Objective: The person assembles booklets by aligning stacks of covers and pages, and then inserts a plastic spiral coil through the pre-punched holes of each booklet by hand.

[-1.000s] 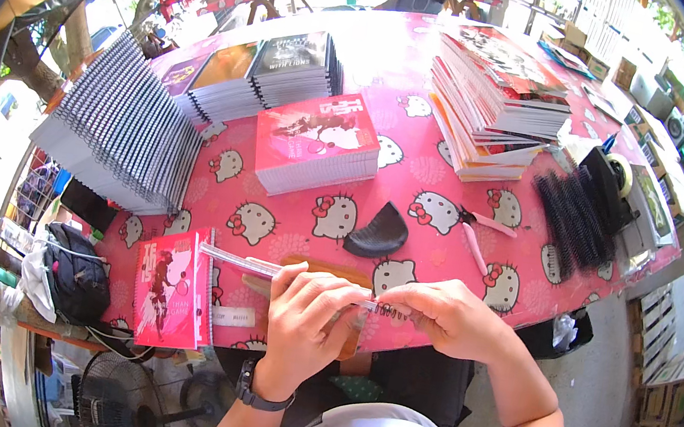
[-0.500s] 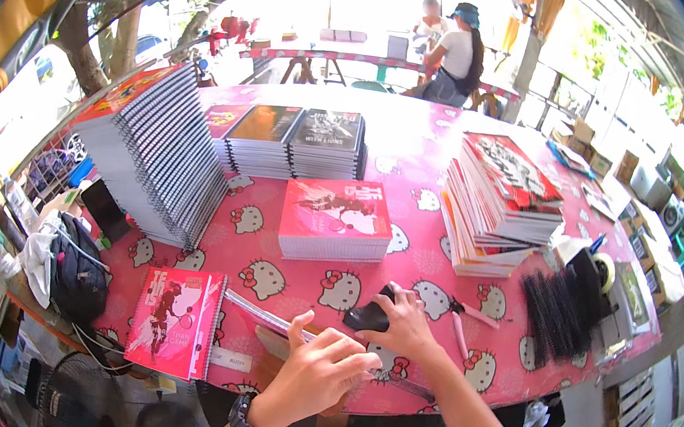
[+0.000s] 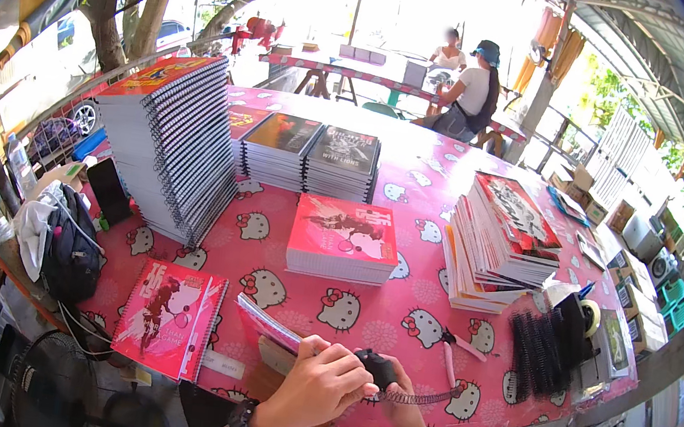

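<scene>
My right hand [image 3: 401, 387] is wrapped round a small rounded black object [image 3: 373, 368], whose kind I cannot make out, held just above the table's near edge. Fingers curled, my left hand [image 3: 331, 378] is closed right beside it; what it pinches is hidden. From the hands a dark spiral binding coil [image 3: 426, 396] stretches to the right. A booklet [image 3: 267, 321] leans by my left hand, with a wooden block [image 3: 275, 355] against it. Further left lies a red spiral-bound notebook [image 3: 166, 318]. Pliers with pink handles [image 3: 462, 349] rest to the right of my hands.
On the pink patterned table [image 3: 378, 335] stand a tall pile of spiral notebooks [image 3: 168, 156], a pile of red booklets [image 3: 343, 244], dark-covered notebooks [image 3: 281, 154] and loose booklets [image 3: 497, 247]. Black binding coils [image 3: 544, 352] lie right. A backpack [image 3: 74, 243] sits left. Two people are at a far table.
My right hand has picked the black object up off the table and brought it nearer, against my left hand. My left fingers, partly spread before, have curled in. The view has shifted.
</scene>
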`<action>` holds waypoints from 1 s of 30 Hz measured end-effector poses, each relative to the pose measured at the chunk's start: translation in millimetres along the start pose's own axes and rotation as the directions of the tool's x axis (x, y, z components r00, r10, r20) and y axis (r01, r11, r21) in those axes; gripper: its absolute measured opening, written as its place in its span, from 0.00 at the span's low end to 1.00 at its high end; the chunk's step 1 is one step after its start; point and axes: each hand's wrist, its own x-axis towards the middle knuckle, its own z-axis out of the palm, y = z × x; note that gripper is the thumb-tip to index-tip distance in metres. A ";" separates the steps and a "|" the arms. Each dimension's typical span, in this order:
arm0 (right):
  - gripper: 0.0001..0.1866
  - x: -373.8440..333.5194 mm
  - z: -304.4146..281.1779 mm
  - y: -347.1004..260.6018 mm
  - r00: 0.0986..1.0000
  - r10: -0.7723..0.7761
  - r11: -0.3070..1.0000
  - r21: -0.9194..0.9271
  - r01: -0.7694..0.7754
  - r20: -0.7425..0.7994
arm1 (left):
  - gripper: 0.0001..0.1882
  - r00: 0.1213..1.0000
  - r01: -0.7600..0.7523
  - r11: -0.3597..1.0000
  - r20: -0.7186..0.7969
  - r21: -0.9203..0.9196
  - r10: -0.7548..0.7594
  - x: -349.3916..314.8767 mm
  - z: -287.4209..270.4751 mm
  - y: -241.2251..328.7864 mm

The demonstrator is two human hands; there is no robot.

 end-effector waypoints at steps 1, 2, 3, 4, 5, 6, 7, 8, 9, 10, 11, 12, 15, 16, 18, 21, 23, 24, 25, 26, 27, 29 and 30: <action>0.37 0.1 4.5 -3.8 1.000 -0.017 1.000 -0.014 0.017 0.001 | 0.09 1.000 0.003 1.000 -0.019 -0.002 -0.003 -0.3 0.9 -0.2; 0.37 1.6 11.1 -10.7 1.000 -0.016 1.000 -0.013 0.016 0.004 | 0.09 1.000 0.005 1.000 -0.021 0.000 -0.005 0.1 -0.3 0.2; 0.38 3.1 17.5 -18.0 0.999 -0.040 0.999 0.034 0.039 0.002 | 0.09 0.999 -0.001 1.000 -0.048 -0.017 0.000 1.1 -2.5 1.0; 0.38 4.2 20.8 -20.9 0.998 -0.063 0.995 0.080 0.063 -0.001 | 0.08 0.997 -0.008 0.999 -0.076 -0.034 0.006 1.2 -3.9 1.1; 0.39 3.7 15.6 -17.8 0.998 -0.071 0.995 0.070 0.070 0.003 | 0.08 0.997 -0.009 0.999 -0.081 -0.033 0.006 -0.4 -4.1 0.3; 0.39 1.9 12.1 -18.4 0.997 -0.071 0.995 0.066 0.071 0.007 | 0.08 0.999 -0.006 1.000 -0.037 -0.017 0.005 -3.7 -3.8 -1.4; 0.39 -0.3 10.9 -20.5 0.998 -0.050 0.995 0.086 0.047 0.024 | 0.08 1.000 -0.003 1.000 0.007 0.000 0.003 -5.4 -4.0 -2.2; 0.38 -1.9 12.1 -22.7 0.999 -0.025 0.994 0.106 0.021 0.040 | 0.08 1.000 -0.001 1.000 0.003 0.000 0.001 -5.3 -3.5 -1.9; 0.38 -2.2 14.9 -24.2 0.999 -0.023 0.994 0.104 0.019 0.042 | 0.08 1.000 0.003 1.000 -0.024 -0.025 -0.004 -4.3 -3.1 -1.2; 0.38 -1.6 18.8 -25.4 0.998 -0.054 0.994 0.094 0.052 0.020 | 0.08 0.999 0.006 0.999 -0.051 -0.050 -0.009 -3.5 -2.8 -0.9; 0.39 -1.4 20.9 -26.5 0.996 -0.087 0.993 0.086 0.087 -0.004 | 0.08 0.999 0.006 0.999 -0.052 -0.051 -0.008 -2.5 -3.8 -0.9; 0.39 -1.7 18.3 -27.3 0.996 -0.088 0.993 0.084 0.088 -0.003 | 0.07 0.999 -0.011 0.999 -0.036 -0.052 0.010 -1.6 -4.9 -1.1; 0.43 0.5 2.1 -24.7 0.999 -0.014 0.934 0.357 0.002 0.031 | 0.08 1.000 -0.007 0.999 -0.001 -0.031 0.007 -3.6 -4.8 -3.3; 0.43 -0.9 -2.2 -29.0 0.999 -0.016 0.934 0.357 0.006 0.027 | 0.08 1.000 0.015 1.000 0.013 -0.010 -0.015 -4.1 -4.8 -4.2; 0.42 4.1 0.5 -49.7 0.995 0.056 0.996 -0.075 -0.049 0.083 | 0.10 0.995 0.071 0.997 -0.070 0.010 -0.071 0.9 -14.2 -0.2; 0.38 8.0 30.3 -84.6 0.976 -0.068 0.981 -0.163 0.103 0.205 | 0.13 0.981 0.147 0.987 -0.140 0.061 -0.137 -8.1 -18.1 -14.5; 0.27 20.0 28.2 -85.4 0.975 -0.022 0.793 -0.590 0.151 0.221 | 0.14 0.983 0.148 0.984 -0.121 0.096 -0.136 -13.8 -17.6 -20.9; 0.24 27.9 19.0 -81.0 0.991 0.011 0.698 -0.711 0.088 0.133 | 0.14 0.985 0.142 0.984 -0.116 0.104 -0.130 -14.4 -18.5 -19.8; 0.23 25.4 16.0 -82.5 0.991 -0.004 0.706 -0.702 0.097 0.133 | 0.14 0.985 0.146 0.985 -0.105 0.095 -0.136 -16.6 -19.5 -18.3; 0.23 25.8 15.4 -85.9 0.991 -0.014 0.706 -0.700 0.106 0.136 | 0.14 0.984 0.154 0.985 -0.105 0.081 -0.146 -16.8 -19.1 -18.2; 0.23 26.4 19.3 -89.1 0.990 -0.017 0.704 -0.701 0.113 0.142 | 0.14 0.983 0.153 0.985 -0.111 0.084 -0.144 -15.2 -19.3 -18.9; 0.23 24.7 30.4 -95.0 0.910 0.030 0.981 -0.184 0.052 0.414 | 0.13 0.985 0.153 0.984 -0.095 0.090 -0.144 -13.8 -19.3 -19.9; 0.23 29.9 26.3 -92.9 0.913 0.029 0.984 -0.173 0.045 0.406 | 0.13 0.986 0.155 0.984 -0.080 0.091 -0.148 -13.3 -20.7 -18.6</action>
